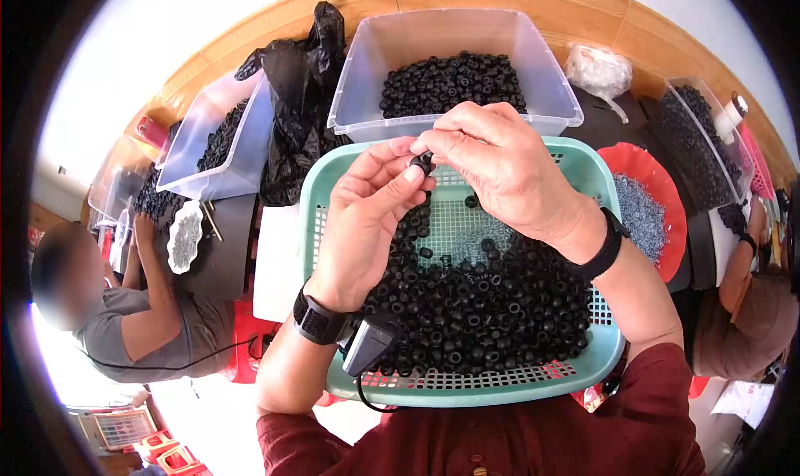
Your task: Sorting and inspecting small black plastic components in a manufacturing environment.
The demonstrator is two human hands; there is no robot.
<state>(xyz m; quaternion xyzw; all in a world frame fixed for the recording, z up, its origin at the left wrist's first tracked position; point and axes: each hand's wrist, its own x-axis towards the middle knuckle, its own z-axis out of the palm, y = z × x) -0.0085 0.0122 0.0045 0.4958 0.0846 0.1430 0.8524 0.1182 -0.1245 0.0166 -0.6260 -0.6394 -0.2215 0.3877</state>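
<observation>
Over the far part of a green mesh basket [315, 226], my left hand [367, 205] pinches a small round black part [423, 161] between thumb and fingers. My right hand [508, 172] meets it there, its fingertips closed at the top of that part. Whether the right fingers hold something small of their own is hidden. Below both hands, a heap of black ring-shaped parts [475, 318] fills the near part of the basket. A few lie loose on the mesh, along with a patch of small grey-blue pieces [487, 238].
Beyond the basket stands a clear bin [454, 126] of black parts. A black plastic bag [296, 117] lies to its left, beside another bin [208, 172]. At right is a red dish [673, 217] of grey-blue pieces. Co-workers sit at left [158, 326] and right [746, 326].
</observation>
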